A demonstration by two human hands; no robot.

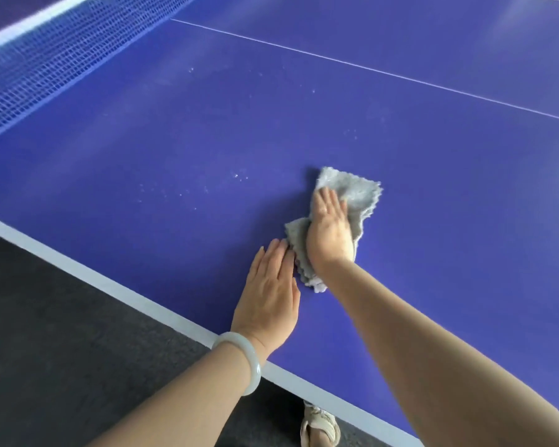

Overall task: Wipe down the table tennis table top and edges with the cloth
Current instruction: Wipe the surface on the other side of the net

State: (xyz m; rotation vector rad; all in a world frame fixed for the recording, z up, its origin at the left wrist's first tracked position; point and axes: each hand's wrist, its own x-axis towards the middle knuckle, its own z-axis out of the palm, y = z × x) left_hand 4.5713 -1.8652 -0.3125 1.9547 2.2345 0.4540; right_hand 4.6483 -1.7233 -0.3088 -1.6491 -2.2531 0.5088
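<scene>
Two bare forearms with no sleeves, left hand [270, 293] and right hand [330, 235] both uncovered, a smooth pale translucent bangle [243, 361] round the left wrist, a light beige strappy sandal [319, 427] on one foot

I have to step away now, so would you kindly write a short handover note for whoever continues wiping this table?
Right hand: flat, palm down, pressing the grey cloth onto the blue table top.
Left hand: flat on the surface beside the cloth, fingers touching its near edge, holding nothing.
Done: cannot tell how much is wiped.
Left: white specks remain left of the cloth and further toward the net; the white near edge presumably needs wiping too.
</scene>
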